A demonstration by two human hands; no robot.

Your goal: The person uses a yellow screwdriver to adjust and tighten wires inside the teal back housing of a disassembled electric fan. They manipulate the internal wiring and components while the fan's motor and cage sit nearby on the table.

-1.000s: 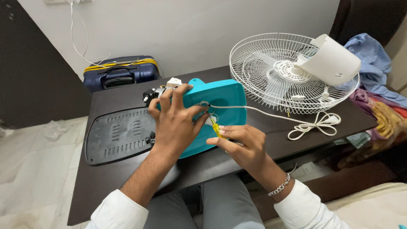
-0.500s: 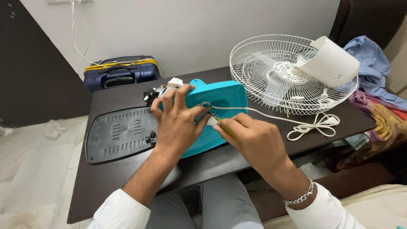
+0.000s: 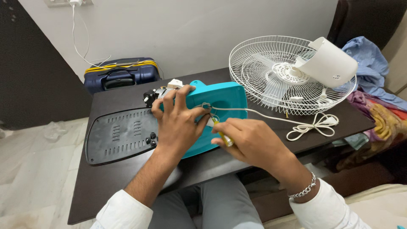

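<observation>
A person sits at a dark table (image 3: 106, 186) with both hands on a teal fan base (image 3: 222, 99). The base lies flat near the middle of the table, just in front of the person. The left hand (image 3: 178, 125) lies on top of the base with its fingers spread wide, pressing it down. It is not wrapped around anything. The right hand (image 3: 252, 142) is just beside the left one, at the near edge of the base. Its fingers are closed around a small yellow screwdriver (image 3: 224, 138), and the tip points toward the base, where the two hands meet. A white cord (image 3: 271, 118) comes out of the top of the base and runs to the right, ending in a loose bundle with a plug (image 3: 316, 125). To the left of the base lies a flat black cover (image 3: 121, 135) with slots in it, touching the base. Behind the left hand's fingers sits a small motor part (image 3: 163, 93). On the right side of the table rests a round white fan grill (image 3: 280, 74), with a white shell (image 3: 333, 63) on top of it. A blue suitcase (image 3: 121, 74) stands by the wall behind the table. Some clothes (image 3: 373, 80) lie in a pile at the far right.
</observation>
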